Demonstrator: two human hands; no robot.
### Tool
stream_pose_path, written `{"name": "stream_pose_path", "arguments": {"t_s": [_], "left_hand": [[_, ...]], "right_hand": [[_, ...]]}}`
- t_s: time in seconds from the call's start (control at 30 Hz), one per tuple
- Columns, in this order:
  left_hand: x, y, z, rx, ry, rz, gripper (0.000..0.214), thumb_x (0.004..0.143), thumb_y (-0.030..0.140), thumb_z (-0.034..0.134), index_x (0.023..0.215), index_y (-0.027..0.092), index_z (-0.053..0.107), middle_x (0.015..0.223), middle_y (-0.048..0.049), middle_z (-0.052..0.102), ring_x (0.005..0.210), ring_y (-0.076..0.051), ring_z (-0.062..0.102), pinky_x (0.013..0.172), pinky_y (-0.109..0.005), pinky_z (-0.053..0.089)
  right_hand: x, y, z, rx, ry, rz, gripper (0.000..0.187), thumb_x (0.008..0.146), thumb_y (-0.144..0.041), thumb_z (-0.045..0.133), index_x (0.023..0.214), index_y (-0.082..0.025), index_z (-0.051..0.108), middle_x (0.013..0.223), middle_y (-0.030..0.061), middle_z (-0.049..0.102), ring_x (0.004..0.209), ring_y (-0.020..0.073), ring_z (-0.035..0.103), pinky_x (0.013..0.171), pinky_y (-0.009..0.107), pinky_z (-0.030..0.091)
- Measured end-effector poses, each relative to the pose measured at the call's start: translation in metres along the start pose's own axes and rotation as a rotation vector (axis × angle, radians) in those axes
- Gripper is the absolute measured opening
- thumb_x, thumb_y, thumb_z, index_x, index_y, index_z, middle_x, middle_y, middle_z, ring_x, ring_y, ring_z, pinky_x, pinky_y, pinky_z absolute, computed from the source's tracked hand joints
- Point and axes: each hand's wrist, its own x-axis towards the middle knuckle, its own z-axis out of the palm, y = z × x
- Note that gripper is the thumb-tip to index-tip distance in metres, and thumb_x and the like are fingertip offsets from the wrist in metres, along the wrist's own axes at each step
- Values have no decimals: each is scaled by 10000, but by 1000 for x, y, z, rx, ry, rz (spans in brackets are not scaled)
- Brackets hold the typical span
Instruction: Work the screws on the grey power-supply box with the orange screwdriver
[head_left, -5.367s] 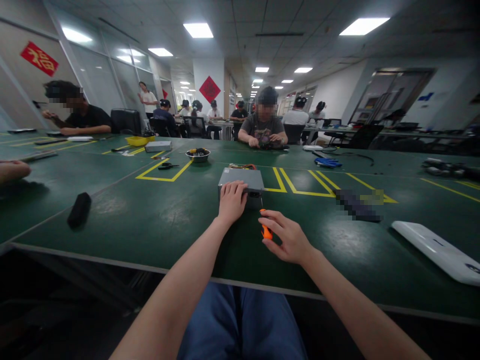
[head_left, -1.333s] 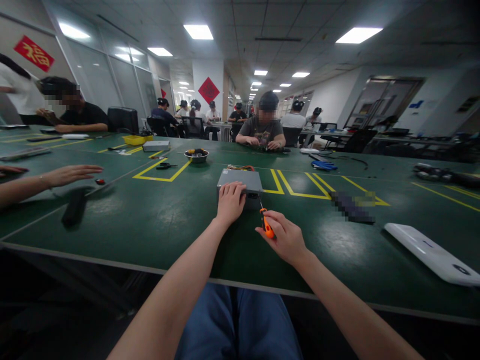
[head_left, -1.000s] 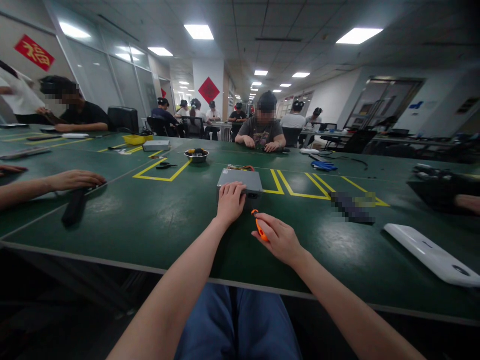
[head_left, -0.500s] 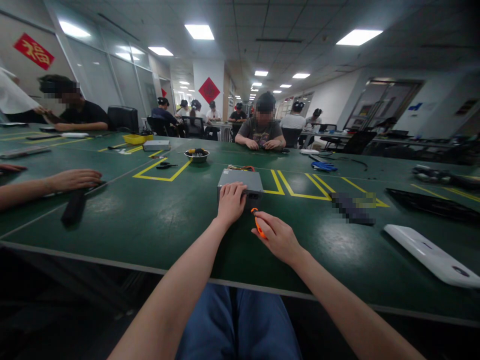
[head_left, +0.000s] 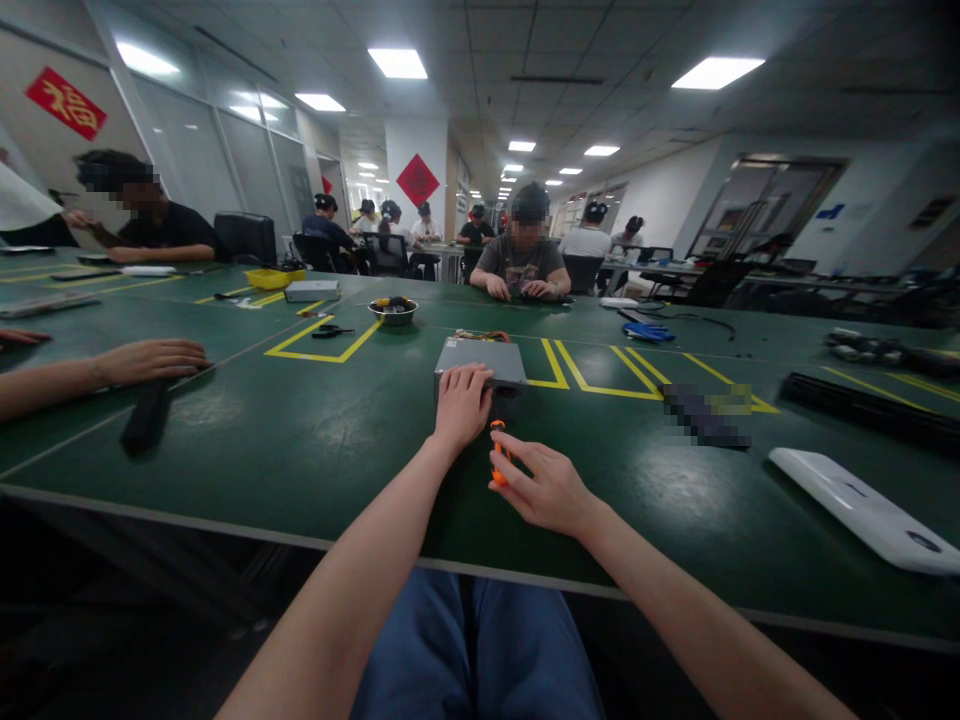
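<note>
My left hand (head_left: 463, 405) lies flat on the near edge of a grey metal box (head_left: 480, 360), holding nothing. The box looks like a power supply unit, and a dark port shows on its near face. My right hand (head_left: 541, 490) is shut on an orange-handled screwdriver (head_left: 497, 452), just below the box and apart from it. The fingers hide the lower handle. The screwdriver's shaft and tip are too small to make out.
The box stands on a green workbench (head_left: 300, 430) marked with yellow tape. A steel bowl of parts (head_left: 393, 312), scissors (head_left: 328, 331), blue gloves (head_left: 648, 332), a white panel (head_left: 862, 510) and a black bar (head_left: 870, 405) lie about. A co-worker's arm (head_left: 150, 362) reaches in from the left.
My right hand has drawn back from the box and moved left, with the screwdriver turned more upright. My left hand stays on the box. A black bar now lies at the right.
</note>
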Motion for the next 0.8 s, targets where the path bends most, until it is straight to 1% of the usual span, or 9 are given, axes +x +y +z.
{"name": "stream_pose_path", "arguments": {"t_s": [0.07, 0.13, 0.3, 0.4, 0.5, 0.57, 0.63, 0.73, 0.8], "left_hand": [[0, 0, 0, 0, -1, 2, 262, 862, 228, 450, 1116, 242, 510, 1225, -45, 546, 1180, -199, 445, 1057, -401, 266], [0, -1, 0, 2, -2, 3, 258, 862, 230, 451, 1113, 239, 511, 1227, -45, 544, 1178, -200, 445, 1055, -399, 265], [0, -1, 1, 6, -1, 5, 257, 860, 229, 454, 1111, 237, 509, 1224, -46, 546, 1173, -202, 449, 1052, -397, 267], [0, -1, 1, 3, -8, 3, 258, 860, 229, 453, 1111, 241, 511, 1221, -45, 549, 1171, -203, 452, 1053, -402, 267], [1, 0, 0, 2, -14, 3, 259, 858, 227, 453, 1110, 238, 514, 1222, -47, 550, 1174, -208, 451, 1053, -410, 265], [0, 0, 0, 2, -11, 3, 258, 859, 228, 453, 1110, 236, 513, 1221, -46, 551, 1175, -206, 450, 1053, -405, 265], [0, 0, -1, 3, -7, 4, 253, 864, 236, 450, 1109, 237, 512, 1222, -42, 550, 1174, -201, 450, 1055, -396, 264], [0, -1, 0, 7, -1, 6, 249, 869, 244, 444, 1109, 239, 511, 1222, -37, 550, 1173, -197, 449, 1058, -387, 260], [0, 0, -1, 7, 2, 8, 248, 870, 240, 441, 1109, 238, 509, 1221, -37, 549, 1173, -198, 449, 1056, -387, 260]], "right_hand": [[-1, 1, 2, 30, 51, 13, 212, 880, -250, 494, 1073, -159, 486, 1135, 165, 591, 911, 194, 633, 710, 300, 549], [-2, 2, 3, 58, 64, 28, 210, 881, -253, 499, 1069, -164, 468, 1118, 155, 598, 910, 188, 633, 700, 292, 551], [-2, 1, 1, 43, -48, -10, 295, 882, -253, 473, 1161, -161, 480, 1194, 183, 531, 1033, 224, 585, 776, 325, 536], [-1, 0, 0, 17, -75, -12, 295, 879, -246, 464, 1163, -178, 506, 1204, 170, 529, 1041, 226, 579, 795, 336, 529], [-1, 0, 2, 42, -9, 8, 238, 872, -239, 494, 1095, -157, 509, 1163, 173, 564, 980, 206, 608, 751, 308, 538], [-2, 0, 4, 88, 49, 26, 219, 872, -222, 496, 1076, -147, 478, 1145, 179, 578, 977, 202, 615, 726, 295, 542], [-3, 0, 4, 126, 64, 47, 227, 876, -227, 490, 1084, -145, 453, 1140, 181, 580, 1002, 208, 608, 729, 301, 544], [-1, -1, 2, 120, -23, 48, 290, 884, -276, 469, 1144, -148, 452, 1186, 179, 543, 1048, 221, 579, 773, 330, 538], [0, -1, 0, 77, -87, 21, 312, 888, -269, 450, 1181, -163, 465, 1210, 172, 521, 1030, 220, 582, 787, 340, 531]]}}
